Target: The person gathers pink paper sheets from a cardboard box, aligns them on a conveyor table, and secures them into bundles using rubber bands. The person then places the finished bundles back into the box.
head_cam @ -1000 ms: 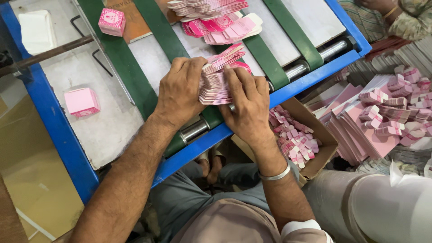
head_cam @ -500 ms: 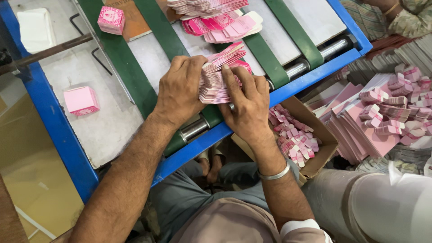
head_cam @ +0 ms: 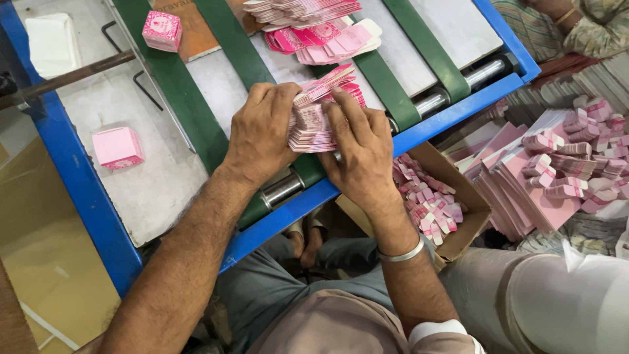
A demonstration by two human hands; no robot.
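While left hand (head_cam: 262,134) and right hand (head_cam: 359,147) clamp one card stack (head_cam: 313,118) | two folded pink boxes (head_cam: 118,147)

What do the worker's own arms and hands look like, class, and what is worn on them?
Both forearms are bare and hairy. The left hand wears nothing visible. The right hand has a plain silver metal bangle at the wrist, and a rolled white sleeve cuff shows near the elbow.
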